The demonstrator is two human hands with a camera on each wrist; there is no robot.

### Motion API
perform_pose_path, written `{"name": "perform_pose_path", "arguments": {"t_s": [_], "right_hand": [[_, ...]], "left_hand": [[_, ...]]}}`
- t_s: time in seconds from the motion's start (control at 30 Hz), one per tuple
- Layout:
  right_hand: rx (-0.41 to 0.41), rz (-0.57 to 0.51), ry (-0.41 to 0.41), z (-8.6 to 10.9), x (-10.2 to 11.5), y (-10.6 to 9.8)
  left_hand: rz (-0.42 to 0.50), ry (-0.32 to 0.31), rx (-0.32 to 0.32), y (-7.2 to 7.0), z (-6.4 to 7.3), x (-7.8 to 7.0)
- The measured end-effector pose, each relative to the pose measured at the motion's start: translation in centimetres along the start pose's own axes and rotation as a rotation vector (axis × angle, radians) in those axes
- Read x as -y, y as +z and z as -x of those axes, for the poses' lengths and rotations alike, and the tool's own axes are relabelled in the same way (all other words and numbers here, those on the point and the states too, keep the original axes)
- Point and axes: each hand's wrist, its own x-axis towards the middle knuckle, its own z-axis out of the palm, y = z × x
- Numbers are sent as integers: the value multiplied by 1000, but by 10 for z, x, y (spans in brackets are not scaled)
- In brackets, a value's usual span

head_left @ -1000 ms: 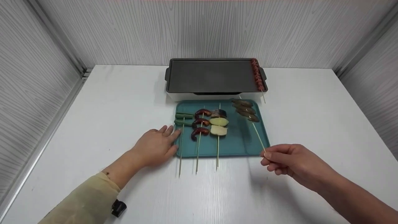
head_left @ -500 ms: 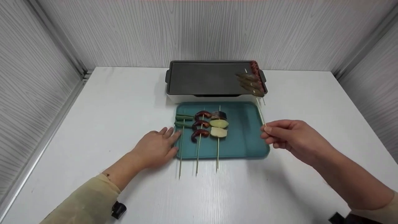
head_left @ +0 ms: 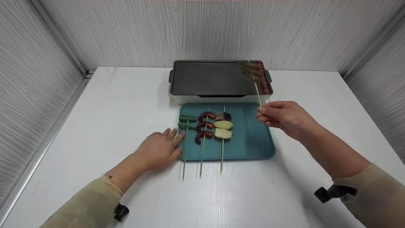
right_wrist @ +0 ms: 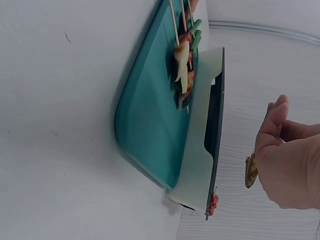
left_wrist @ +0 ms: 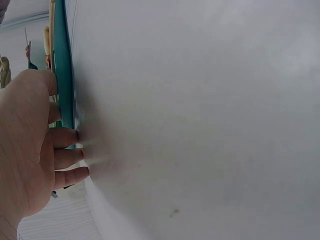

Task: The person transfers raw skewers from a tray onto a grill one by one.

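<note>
My right hand (head_left: pixel 281 117) pinches the stick end of a skewer (head_left: pixel 251 72) threaded with several brown, shrimp-like pieces. That skewer hangs over the right part of the dark griddle (head_left: pixel 208 79), beside a red-piece skewer (head_left: pixel 263 77) lying at the griddle's right edge. In the right wrist view the hand (right_wrist: pixel 287 155) is raised above the griddle. My left hand (head_left: pixel 159 148) rests at the left edge of the teal tray (head_left: pixel 250 147), fingers spread and straight. In the left wrist view its fingertips (left_wrist: pixel 75 175) reach down by the tray's side.
On the tray lie a green vegetable skewer (head_left: pixel 187 118), a skewer of dark red curled pieces (head_left: pixel 205 125) and one with pale and dark chunks (head_left: pixel 223 125). Their sticks jut past its front edge. The griddle's white base (head_left: pixel 186 99) stands right behind the tray.
My right hand has moved away from me, carrying the brown-piece skewer from over the tray to over the griddle's right side. The left hand has stayed at the tray's edge.
</note>
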Motion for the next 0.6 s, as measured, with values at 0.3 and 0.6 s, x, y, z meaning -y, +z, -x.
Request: {"name": "perform_pose_path", "arguments": {"t_s": [0.3, 0.6], "right_hand": [[-35, 47, 22, -34, -5, -1], [-48, 39, 34, -53, -9, 1]], "left_hand": [[3, -11, 29, -2, -2, -1], [0, -10, 24, -2, -1, -1]]}}
